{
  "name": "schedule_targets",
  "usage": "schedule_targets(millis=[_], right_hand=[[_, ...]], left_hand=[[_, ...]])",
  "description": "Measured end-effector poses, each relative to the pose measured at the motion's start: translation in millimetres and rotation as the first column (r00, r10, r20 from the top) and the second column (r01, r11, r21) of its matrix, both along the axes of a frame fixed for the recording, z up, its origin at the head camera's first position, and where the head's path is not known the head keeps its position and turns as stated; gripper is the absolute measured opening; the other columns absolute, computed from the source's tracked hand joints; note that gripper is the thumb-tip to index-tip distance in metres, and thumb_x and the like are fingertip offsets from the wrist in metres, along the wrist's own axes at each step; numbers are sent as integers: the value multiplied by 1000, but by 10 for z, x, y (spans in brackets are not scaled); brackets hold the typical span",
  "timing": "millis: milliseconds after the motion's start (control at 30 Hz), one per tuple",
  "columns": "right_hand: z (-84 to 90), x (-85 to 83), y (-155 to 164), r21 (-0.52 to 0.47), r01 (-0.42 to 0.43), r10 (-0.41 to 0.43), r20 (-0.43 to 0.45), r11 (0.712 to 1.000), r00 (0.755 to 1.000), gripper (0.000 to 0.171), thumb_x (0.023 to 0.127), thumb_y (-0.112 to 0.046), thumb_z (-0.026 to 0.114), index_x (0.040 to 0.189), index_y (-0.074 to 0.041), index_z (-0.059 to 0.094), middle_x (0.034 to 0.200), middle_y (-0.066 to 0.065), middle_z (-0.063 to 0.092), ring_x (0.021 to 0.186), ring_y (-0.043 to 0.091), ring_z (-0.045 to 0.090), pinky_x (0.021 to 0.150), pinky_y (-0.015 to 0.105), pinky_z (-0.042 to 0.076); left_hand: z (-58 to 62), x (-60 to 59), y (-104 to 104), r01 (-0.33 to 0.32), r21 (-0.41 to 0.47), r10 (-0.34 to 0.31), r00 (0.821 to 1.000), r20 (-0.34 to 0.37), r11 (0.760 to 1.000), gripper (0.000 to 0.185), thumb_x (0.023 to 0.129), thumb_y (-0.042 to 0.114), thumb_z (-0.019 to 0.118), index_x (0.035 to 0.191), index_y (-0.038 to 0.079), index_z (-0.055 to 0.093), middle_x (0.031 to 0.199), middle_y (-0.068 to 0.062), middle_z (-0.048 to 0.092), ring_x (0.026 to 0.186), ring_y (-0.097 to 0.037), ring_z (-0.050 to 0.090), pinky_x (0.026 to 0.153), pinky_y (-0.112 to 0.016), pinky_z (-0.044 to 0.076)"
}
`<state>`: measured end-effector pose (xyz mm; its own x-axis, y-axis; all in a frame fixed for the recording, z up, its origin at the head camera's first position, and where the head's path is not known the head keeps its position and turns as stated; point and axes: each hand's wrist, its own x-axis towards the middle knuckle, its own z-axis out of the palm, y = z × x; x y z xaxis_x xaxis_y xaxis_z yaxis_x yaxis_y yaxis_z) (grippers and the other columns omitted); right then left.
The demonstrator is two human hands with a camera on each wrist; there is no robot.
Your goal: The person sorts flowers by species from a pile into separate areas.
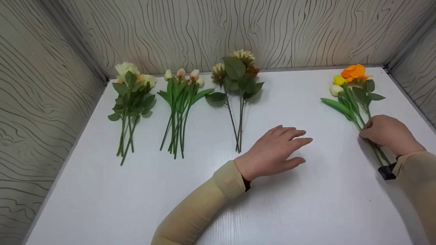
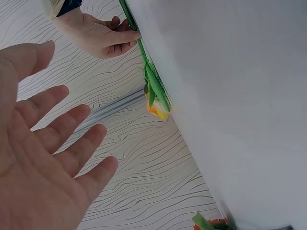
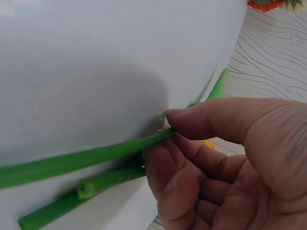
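Note:
A bunch of artificial flowers (image 1: 352,89) with an orange bloom, a yellow bud and a white bud lies at the right of the white table (image 1: 218,204). My right hand (image 1: 385,132) curls round its green stems (image 3: 96,155), thumb and fingers pinching them against the tabletop. My left hand (image 1: 279,149) hovers flat over the table's middle, fingers spread and straight (image 2: 72,148), holding nothing. In the left wrist view the right hand (image 2: 103,33) and the bunch (image 2: 153,91) show at the top.
Three other bunches lie in a row at the back: cream roses (image 1: 131,102) on the left, pale tulip buds (image 1: 178,105) beside them, and beige dahlias (image 1: 236,92) near the middle. Wood-grain walls (image 1: 218,30) close in the table on three sides.

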<state>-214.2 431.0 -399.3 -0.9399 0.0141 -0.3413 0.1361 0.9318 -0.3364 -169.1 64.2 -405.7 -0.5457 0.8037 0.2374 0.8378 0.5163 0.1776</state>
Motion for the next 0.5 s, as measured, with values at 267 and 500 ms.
schedule_targets(millis=[267,500], right_hand=[[73,-72,-307,-155,40,-39,10,987,999,40,100,-25,63,117,11,59,89,14,64,79,29,59,63,39,51],[164,-46,-964,-402,4,-31,-61,916,998,48,101,-39,66,126,2,59,110,19,66,87,23,66,76,31,60]], left_hand=[[18,-75,-60,-72,108,72,997,12,992,40,105,36,59,142,20,62,143,2,59,133,-14,52,115,-26,33],[71,-209,-193,-264,303,193,950,244,916,26,105,26,61,127,18,74,123,7,71,116,-7,62,96,-19,47]])
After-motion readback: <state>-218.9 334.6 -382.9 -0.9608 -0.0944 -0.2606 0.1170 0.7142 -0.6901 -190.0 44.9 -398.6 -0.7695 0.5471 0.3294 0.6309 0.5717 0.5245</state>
